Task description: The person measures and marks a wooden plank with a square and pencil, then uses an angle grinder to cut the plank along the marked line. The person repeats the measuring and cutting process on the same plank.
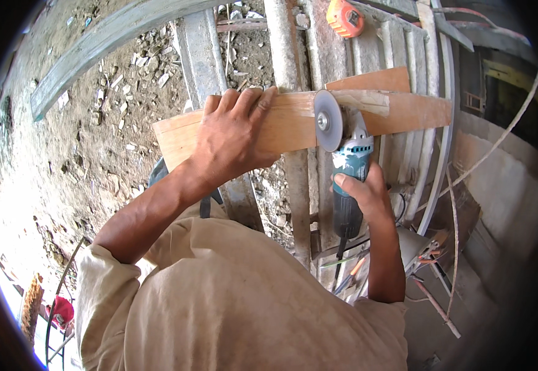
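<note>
A long wooden board [287, 125] lies crosswise in front of me over a rack of rough beams. My left hand [235, 133] presses on its left half, fingers bent over the far edge, gripping it. In my right hand [368, 188] is a teal and black angle grinder [349, 167], held around its body. The grinder's round grey disc [329, 120] stands upright at the board, right of my left hand; whether it touches the wood I cannot tell. Behind the board's right part lies a smaller wooden piece [377, 80].
An orange tape measure [345, 20] sits on the far slats [327, 55]. A long grey beam [114, 43] crosses at the far left above rubble-strewn ground [120, 105]. The grinder's black cord [339, 255] runs down toward me, beside several tools [358, 272]. Thin rods [498, 145] stick up on the right.
</note>
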Motion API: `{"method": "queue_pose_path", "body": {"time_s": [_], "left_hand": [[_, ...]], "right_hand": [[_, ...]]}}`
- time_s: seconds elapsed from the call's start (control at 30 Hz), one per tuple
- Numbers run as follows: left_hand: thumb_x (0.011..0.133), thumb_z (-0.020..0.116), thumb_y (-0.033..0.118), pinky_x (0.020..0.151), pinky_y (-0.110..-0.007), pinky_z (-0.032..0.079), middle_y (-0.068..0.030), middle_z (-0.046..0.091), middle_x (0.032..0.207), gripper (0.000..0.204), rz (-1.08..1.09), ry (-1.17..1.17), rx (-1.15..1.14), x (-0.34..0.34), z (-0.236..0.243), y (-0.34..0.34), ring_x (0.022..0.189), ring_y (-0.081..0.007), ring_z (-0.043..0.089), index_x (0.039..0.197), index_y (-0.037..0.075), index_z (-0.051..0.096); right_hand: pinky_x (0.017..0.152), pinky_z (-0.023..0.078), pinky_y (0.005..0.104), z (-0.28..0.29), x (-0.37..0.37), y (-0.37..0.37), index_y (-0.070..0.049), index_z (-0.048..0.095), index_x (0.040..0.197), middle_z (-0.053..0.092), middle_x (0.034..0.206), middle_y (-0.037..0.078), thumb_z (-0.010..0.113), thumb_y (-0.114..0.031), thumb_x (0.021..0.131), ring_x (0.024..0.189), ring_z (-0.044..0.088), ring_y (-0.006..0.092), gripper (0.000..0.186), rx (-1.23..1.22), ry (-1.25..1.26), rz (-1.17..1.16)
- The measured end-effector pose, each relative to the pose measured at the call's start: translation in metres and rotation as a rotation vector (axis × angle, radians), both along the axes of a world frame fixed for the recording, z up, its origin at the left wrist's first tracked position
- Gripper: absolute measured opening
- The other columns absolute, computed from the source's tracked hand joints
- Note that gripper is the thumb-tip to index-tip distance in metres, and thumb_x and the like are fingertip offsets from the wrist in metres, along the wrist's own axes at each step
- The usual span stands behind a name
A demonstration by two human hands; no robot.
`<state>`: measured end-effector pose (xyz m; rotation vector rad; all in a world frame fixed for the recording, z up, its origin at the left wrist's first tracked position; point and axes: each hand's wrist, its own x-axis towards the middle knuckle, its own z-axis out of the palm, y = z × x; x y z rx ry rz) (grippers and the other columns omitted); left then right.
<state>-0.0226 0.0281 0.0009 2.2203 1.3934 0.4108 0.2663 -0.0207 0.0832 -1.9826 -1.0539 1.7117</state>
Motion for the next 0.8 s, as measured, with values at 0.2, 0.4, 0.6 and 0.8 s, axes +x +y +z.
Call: {"method": "queue_pose_path", "body": {"time_s": [0.2,0.4,0.6,0.8], "left_hand": [[0.063,0.09,0.046,0.1,-0.048,0.041,-0.0108,0.055,0.134,0.112,0.001,0.002,-0.018,0.0,0.001,-0.002,0.117,-0.0304,0.054,0.158,0.011,0.041],[0.063,0.09,0.046,0.1,-0.048,0.04,-0.0105,0.054,0.134,0.114,0.005,0.025,-0.038,0.001,0.003,-0.002,0.117,-0.0308,0.054,0.158,0.011,0.04],[0.063,0.091,0.047,0.101,-0.048,0.04,-0.0104,0.054,0.134,0.114,0.007,0.04,-0.035,0.003,0.004,-0.001,0.117,-0.0307,0.054,0.158,0.011,0.04],[0.062,0.091,0.046,0.1,-0.048,0.041,-0.0104,0.055,0.133,0.115,0.023,0.013,-0.037,0.001,0.0,-0.003,0.117,-0.0307,0.054,0.158,0.01,0.04]], "right_hand": [[0.076,0.056,0.0343,-0.004,-0.003,0.006,0.001,0.058,0.122,0.066,0.096,0.01,0.078,-0.033,0.078,0.083,0.066,0.0184,0.059,0.093,-0.033,0.015],[0.074,0.059,0.0356,-0.008,-0.001,0.012,0.002,0.053,0.126,0.067,0.096,0.015,0.078,-0.035,0.078,0.08,0.07,0.0213,0.066,0.104,-0.004,0.043],[0.074,0.059,0.0357,-0.01,-0.001,0.015,0.003,0.055,0.124,0.068,0.097,0.015,0.078,-0.034,0.078,0.079,0.07,0.0212,0.063,0.091,0.004,0.046],[0.078,0.054,0.0335,-0.022,0.005,0.018,-0.001,0.058,0.121,0.064,0.098,0.007,0.078,-0.029,0.079,0.084,0.063,0.0162,0.054,0.046,-0.015,0.077]]}}
